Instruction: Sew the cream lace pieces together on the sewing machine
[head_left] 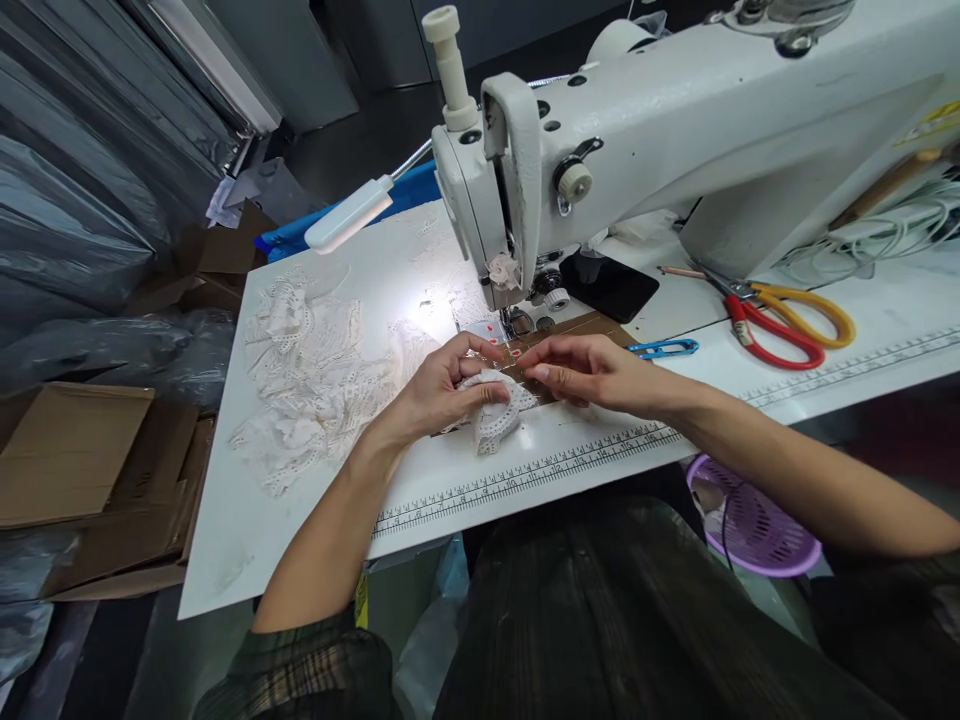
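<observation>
A white sewing machine [615, 150] stands over the table, its needle area just beyond my hands. My left hand [450, 385] is closed on a piece of white lace [496, 415], thumb on top, and the lace hangs down toward the ruler strip. To its right, my right hand [589, 372] is pinched close to the lace's right edge; what lies between its fingertips is too small to make out. More white lace [307, 380] lies in a loose heap on the left of the table.
Right of the machine head lie a black phone [611, 285], a blue thread snipper [664, 348] and red-and-yellow scissors [780, 315]. A lamp [349, 215] shines from the left. A purple basket [765, 530] sits below the table edge; cardboard boxes [75, 450] stand at left.
</observation>
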